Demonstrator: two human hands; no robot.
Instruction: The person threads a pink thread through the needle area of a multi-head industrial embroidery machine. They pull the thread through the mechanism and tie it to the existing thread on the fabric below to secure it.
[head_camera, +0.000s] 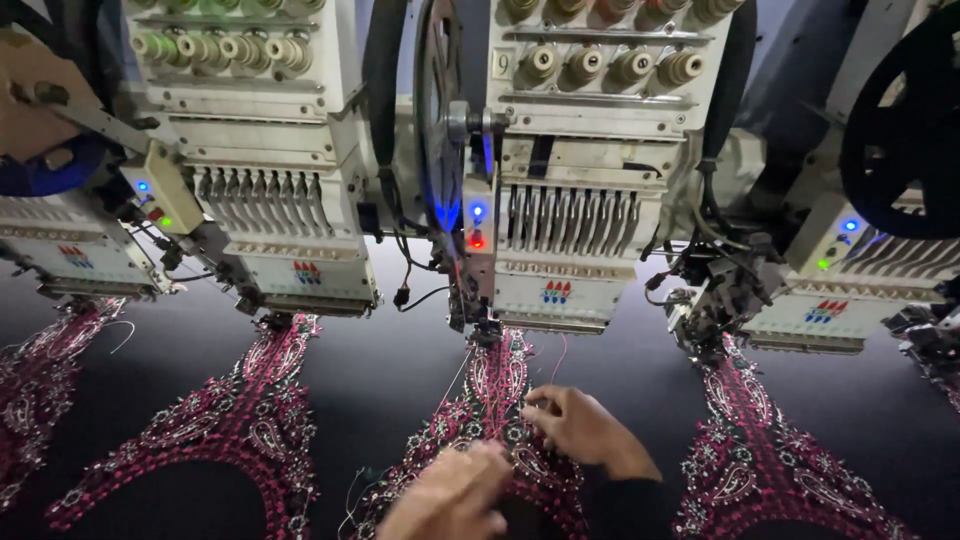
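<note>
1. At a multi-head embroidery line, your two hands meet on the pink-and-white paisley neckline motif stitched into black cloth, which lies flat on the machine bed directly under the middle white embroidery head.

2. Your right hand rests knuckles-up on the upper part of the motif, fingers curled in a narrow pinching grip at the stitching. Whether a thread end sits between the fingertips is too small to tell.

3. Your left hand lies lower on the same motif, blurred, fingers bent toward the cloth; you cannot tell how wide its grip is or whether it holds anything.

4. A thin loose pink thread trails from the needle area down toward your right hand.

5. The cloth looks soft, light and limp, likely held taut across the bed, so it should pucker if pulled hard. The dense stitching probably feels stiffer and raised, and its threads look fine enough to snag or break.

6. Judged from this view, the firm embroidered band just beside your fingertips is the safer place to hold; the loose thread calls for a fingertip pinch close to the stitches.

7. Matching motifs lie under the neighbouring heads on both sides.
</note>
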